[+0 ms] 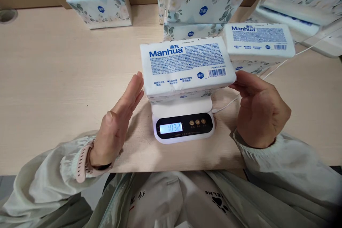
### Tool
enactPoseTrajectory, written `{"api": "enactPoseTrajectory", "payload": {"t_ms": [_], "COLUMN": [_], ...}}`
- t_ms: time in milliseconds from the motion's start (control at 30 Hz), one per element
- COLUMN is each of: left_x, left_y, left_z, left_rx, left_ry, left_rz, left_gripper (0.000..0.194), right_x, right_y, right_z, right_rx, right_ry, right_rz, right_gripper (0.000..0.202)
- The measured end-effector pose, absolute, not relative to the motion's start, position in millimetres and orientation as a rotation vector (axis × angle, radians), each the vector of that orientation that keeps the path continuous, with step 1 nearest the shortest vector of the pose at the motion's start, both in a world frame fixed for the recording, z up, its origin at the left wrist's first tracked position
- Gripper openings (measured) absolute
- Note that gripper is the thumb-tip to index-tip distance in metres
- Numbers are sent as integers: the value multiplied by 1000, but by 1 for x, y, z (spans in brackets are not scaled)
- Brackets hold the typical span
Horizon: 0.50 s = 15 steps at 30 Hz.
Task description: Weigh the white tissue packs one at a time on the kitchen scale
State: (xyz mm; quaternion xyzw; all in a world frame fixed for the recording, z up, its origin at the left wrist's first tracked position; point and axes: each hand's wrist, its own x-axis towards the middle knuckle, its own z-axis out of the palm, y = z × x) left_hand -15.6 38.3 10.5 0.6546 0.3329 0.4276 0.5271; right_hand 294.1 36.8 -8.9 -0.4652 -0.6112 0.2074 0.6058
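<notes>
Tissue pack [187, 67] being steadied on a scale [184, 123]

The pack is being flanked on the white scale: the left hand [119, 124] is being held flat, fingers together, at its edge; the right hand [258, 108] is touching its other end with curled fingertips.

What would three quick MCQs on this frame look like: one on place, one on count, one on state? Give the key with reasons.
1. Where does the tissue pack between the hands rest?
A. on the scale
B. on the bare table
C. on the person's lap

2. How many round buttons sit beside the scale's display?
A. one
B. three
C. five

3. How is the left hand shaped?
A. a closed fist
B. open and flat beside the pack
C. wrapped around a cable

Key: A, the pack lies on the white scale; B, three buttons show in a row; B, palm open, fingers straight at the pack's left end.
</notes>
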Motion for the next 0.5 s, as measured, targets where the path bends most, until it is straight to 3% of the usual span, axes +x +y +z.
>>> {"api": "enactPoseTrajectory", "payload": {"t_ms": [500], "left_x": [-16], "left_y": [38], "left_z": [7], "left_rx": [1599], "left_ry": [781], "left_rz": [1083], "left_gripper": [67], "right_x": [297], "right_y": [32], "right_z": [-9], "right_rx": [-1142], "right_ry": [-1408], "right_rz": [546], "right_gripper": [38]}}
